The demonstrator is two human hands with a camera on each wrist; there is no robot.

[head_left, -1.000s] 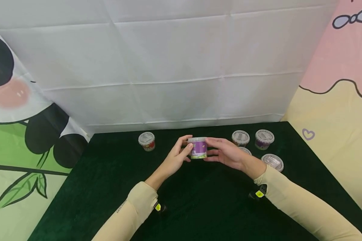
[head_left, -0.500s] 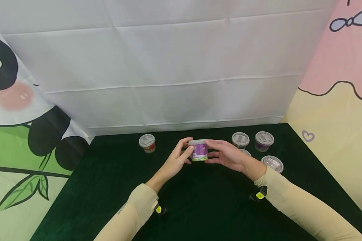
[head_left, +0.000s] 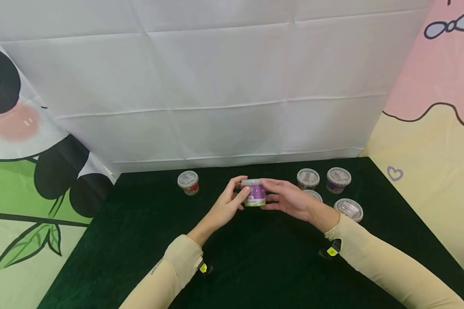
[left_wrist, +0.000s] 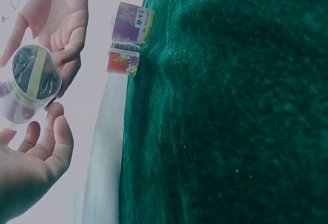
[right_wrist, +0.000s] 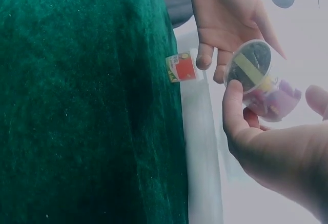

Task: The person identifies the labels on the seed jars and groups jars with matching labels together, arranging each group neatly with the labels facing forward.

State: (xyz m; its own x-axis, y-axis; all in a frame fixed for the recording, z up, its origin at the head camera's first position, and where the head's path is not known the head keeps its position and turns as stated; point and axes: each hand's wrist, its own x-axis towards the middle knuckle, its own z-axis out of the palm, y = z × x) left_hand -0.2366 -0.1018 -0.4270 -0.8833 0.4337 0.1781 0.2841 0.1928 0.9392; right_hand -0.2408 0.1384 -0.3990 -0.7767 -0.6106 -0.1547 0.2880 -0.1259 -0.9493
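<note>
Purple-labelled clear plastic tub (head_left: 257, 194): left hand (head_left: 223, 207) and right hand (head_left: 291, 200) pinching opposite sides; pale yellow strip (left_wrist: 36, 73) across its underside, wrist views only.

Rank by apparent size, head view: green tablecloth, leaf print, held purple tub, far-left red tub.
1. Green tablecloth
2. Leaf print
3. Held purple tub and far-left red tub: too alike to rank; nearness to the camera may skew it.

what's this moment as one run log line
left hand: holds purple-labelled cup; right hand: holds same cup; cup: upright, raised above green cloth; red-labelled cup: on cloth, left; four more cups: on cloth, right
</note>
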